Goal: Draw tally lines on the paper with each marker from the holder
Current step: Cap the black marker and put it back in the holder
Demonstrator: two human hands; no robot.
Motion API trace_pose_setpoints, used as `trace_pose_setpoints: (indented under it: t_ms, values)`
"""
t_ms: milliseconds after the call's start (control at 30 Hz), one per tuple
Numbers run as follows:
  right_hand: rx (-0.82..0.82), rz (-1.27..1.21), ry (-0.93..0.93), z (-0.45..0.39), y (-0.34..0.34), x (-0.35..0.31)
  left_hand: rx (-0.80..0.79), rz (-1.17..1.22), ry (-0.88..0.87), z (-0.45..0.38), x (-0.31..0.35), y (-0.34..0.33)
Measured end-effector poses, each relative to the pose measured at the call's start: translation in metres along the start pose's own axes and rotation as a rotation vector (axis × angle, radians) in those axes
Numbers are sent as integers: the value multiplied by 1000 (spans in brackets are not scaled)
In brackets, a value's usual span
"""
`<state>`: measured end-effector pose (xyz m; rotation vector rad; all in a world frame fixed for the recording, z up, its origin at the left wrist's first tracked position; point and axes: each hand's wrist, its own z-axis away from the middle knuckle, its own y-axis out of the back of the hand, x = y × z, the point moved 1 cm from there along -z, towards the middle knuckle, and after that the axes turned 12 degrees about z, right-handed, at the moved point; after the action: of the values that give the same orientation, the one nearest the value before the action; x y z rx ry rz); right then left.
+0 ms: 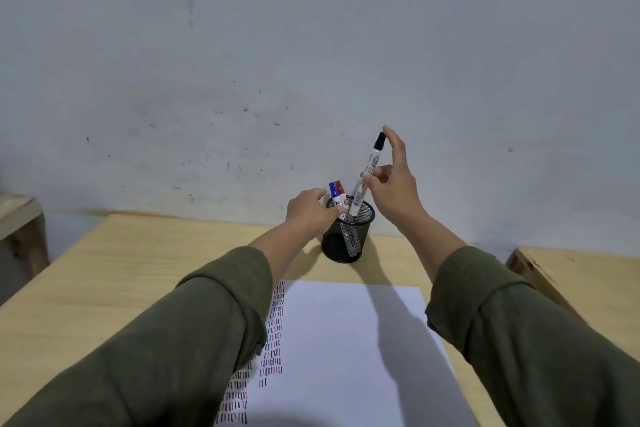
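Note:
A black mesh holder (pixel 347 239) stands at the far middle of the wooden table. A blue-capped marker (pixel 334 196) and a red-capped marker (pixel 340 191) stand upright in it. My left hand (pixel 310 210) grips the holder's left rim. My right hand (pixel 393 184) pinches a white marker with a black cap (pixel 367 174), tilted, its lower end at the holder's mouth. The white paper (pixel 346 340) lies near me, with columns of short black, blue and red tally lines along its left side, partly hidden by my left sleeve.
The wooden table (pixel 114 281) backs onto a scuffed grey wall. Another wooden surface (pixel 581 270) adjoins at the right, and a wooden piece (pixel 17 218) sits at the far left edge.

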<state>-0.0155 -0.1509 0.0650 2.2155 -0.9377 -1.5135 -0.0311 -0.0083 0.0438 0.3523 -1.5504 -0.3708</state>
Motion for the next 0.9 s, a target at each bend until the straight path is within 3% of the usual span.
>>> trace_pose_setpoints:
  t_ms: [367, 700, 900]
  values:
    - [-215, 184, 37, 0, -34, 34, -14, 51, -2, -15, -24, -10]
    - [-207, 166, 55, 3, -39, 46, 7, 91, 6, -18, -28, -12]
    - [-116, 159, 40, 6, -38, 42, 8, 33, -17, -12, -20, -10]
